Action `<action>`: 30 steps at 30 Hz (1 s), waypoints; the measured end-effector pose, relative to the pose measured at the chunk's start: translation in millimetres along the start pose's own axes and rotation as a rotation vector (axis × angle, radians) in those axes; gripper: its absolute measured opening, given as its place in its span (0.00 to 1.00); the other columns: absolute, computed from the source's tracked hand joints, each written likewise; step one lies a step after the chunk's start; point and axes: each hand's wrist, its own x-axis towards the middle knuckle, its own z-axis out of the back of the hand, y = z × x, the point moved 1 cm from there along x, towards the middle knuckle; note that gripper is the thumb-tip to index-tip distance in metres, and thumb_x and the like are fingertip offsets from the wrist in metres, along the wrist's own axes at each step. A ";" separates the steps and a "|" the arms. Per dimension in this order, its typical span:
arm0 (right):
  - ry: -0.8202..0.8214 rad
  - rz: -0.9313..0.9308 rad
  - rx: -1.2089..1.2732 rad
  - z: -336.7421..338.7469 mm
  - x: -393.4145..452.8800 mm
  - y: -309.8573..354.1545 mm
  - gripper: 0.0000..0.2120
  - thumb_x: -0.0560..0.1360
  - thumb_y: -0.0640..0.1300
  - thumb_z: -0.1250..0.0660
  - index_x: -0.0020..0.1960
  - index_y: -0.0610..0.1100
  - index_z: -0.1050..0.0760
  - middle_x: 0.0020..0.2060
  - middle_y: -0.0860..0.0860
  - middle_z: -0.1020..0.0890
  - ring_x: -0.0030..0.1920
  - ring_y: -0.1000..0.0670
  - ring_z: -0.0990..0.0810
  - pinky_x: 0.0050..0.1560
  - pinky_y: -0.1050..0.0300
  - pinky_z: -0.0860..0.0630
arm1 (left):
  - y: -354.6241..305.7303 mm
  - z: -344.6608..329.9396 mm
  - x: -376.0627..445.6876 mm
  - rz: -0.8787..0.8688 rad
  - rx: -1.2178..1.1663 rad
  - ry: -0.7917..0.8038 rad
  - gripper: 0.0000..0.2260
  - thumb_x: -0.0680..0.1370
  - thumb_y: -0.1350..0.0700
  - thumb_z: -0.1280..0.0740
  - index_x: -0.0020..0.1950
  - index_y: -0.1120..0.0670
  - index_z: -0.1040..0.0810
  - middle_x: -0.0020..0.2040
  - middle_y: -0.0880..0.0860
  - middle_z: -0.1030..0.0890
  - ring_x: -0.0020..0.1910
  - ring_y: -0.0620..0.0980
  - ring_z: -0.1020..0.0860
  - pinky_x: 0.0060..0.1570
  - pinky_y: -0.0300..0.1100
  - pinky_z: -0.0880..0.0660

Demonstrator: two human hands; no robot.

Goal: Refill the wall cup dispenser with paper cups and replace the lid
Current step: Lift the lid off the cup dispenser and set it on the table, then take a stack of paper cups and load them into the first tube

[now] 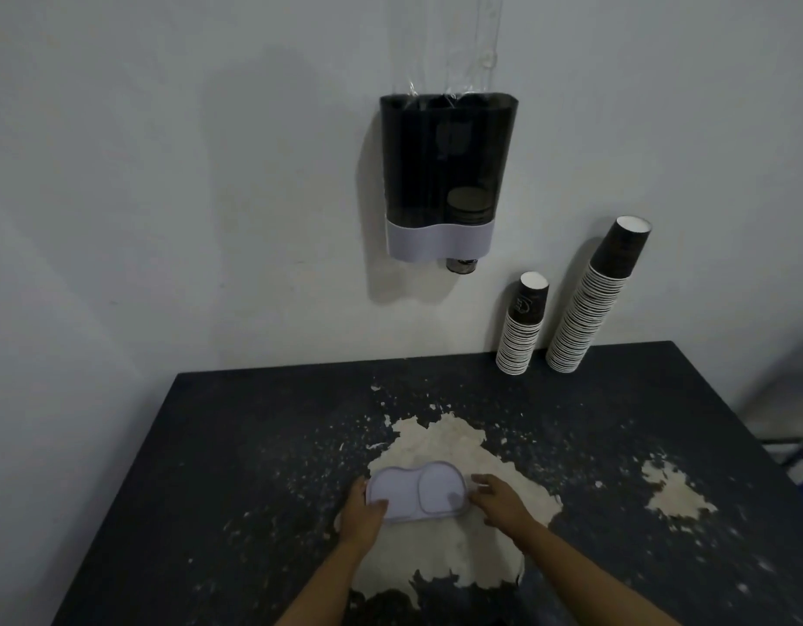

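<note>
Both hands are on the lid (417,497) down on the table (237,445), left hand (363,512) clamped on its left end, right hand (499,501) touching its right end, long axis crosswise, and the open-topped dispenser (447,173) sits straight ahead and well above.

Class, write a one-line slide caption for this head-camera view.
Both hands, left and right, hold the white lid at the table below the open dispenser.
</note>
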 end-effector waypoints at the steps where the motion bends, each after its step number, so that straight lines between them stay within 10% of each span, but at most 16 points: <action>1: -0.021 -0.004 0.013 1.9 1.9 -2.0 0.19 0.77 0.44 0.36 0.67 0.44 0.29 0.58 0.46 0.26 0.57 0.45 0.25 0.56 0.51 0.23 | -2.6 -0.8 -0.6 -0.007 -0.003 -0.017 0.28 0.78 0.64 0.37 0.76 0.59 0.42 0.74 0.59 0.34 0.72 0.58 0.33 0.71 0.49 0.36; 5: -0.064 -0.068 0.136 16.7 0.0 -1.5 0.12 0.78 0.37 0.39 0.60 0.40 0.25 0.45 0.45 0.23 0.40 0.48 0.24 0.37 0.56 0.25 | -19.8 -7.8 1.5 -0.077 -0.001 -0.102 0.24 0.78 0.65 0.38 0.74 0.61 0.37 0.73 0.59 0.32 0.72 0.59 0.34 0.72 0.51 0.36; 14: -0.134 -0.205 0.288 69.5 3.3 -9.9 0.08 0.79 0.39 0.41 0.54 0.42 0.25 0.40 0.47 0.24 0.38 0.49 0.26 0.35 0.58 0.29 | -127.9 -88.0 -1.6 -0.411 0.012 0.127 0.14 0.78 0.67 0.38 0.47 0.46 0.25 0.51 0.48 0.21 0.55 0.51 0.22 0.48 0.26 0.27; 21: -0.166 -0.154 0.390 132.1 10.0 -30.8 0.07 0.78 0.40 0.36 0.50 0.36 0.22 0.29 0.46 0.22 0.25 0.52 0.25 0.26 0.63 0.31 | -292.5 -183.7 -15.0 -0.676 -0.016 0.281 0.12 0.78 0.60 0.35 0.61 0.57 0.26 0.57 0.50 0.23 0.56 0.46 0.24 0.50 0.26 0.30; 30: -0.159 -0.240 0.539 220.7 64.3 -26.9 0.08 0.80 0.39 0.41 0.53 0.38 0.24 0.38 0.43 0.21 0.28 0.49 0.25 0.26 0.62 0.29 | -442.7 -257.3 9.8 -0.993 0.112 0.117 0.27 0.75 0.53 0.31 0.73 0.51 0.34 0.71 0.55 0.35 0.72 0.51 0.36 0.71 0.40 0.39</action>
